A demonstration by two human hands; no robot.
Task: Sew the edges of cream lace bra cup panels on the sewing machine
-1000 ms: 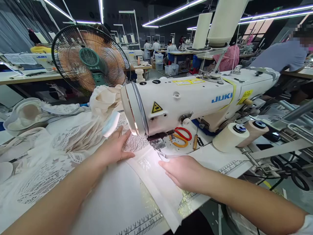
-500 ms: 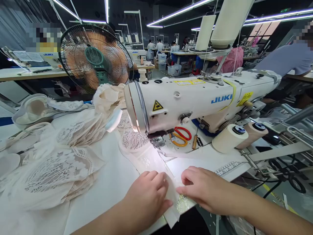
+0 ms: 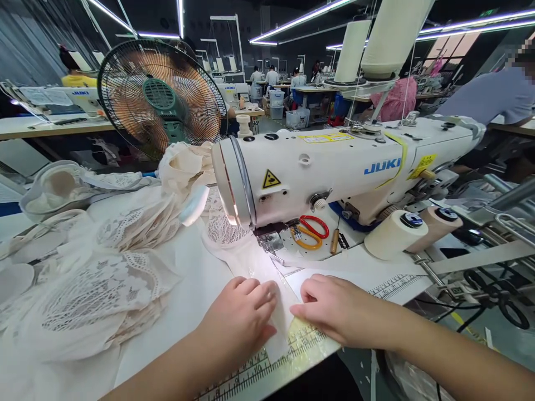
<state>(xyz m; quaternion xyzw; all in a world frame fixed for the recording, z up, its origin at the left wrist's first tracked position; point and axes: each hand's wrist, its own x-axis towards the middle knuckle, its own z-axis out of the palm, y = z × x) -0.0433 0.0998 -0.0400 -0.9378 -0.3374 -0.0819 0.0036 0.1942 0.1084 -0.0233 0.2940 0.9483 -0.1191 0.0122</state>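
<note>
White industrial sewing machine [image 3: 334, 167], centre frame, lettered "JUKI" in blue, with a yellow triangular warning label and yellow stickers too small to read. Long cream lace-ended fabric strip [image 3: 251, 262], lower centre, long axis running from the presser foot toward the lower frame edge, its near end over the printed ruler scale [image 3: 267, 365]. Left hand [image 3: 244, 317] and right hand [image 3: 334, 309], fingers loosely curled, press flat on the strip's near end, neither clenched around it.
</note>
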